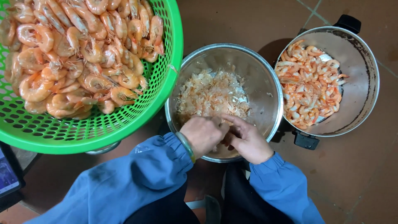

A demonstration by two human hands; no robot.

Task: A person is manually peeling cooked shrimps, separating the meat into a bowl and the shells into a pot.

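Left hand and right hand, fingers pinched together on a shrimp hidden between them, work over the steel bowl so shells drop in; whole shrimp fill the green basket, peeled shrimp the pot.

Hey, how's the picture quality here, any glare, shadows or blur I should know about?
Head view: even, soft light; mild glare on the steel bowl's rim and the pot wall; soft shadow between them; left hand and right hand slightly blurred; basket sharp.
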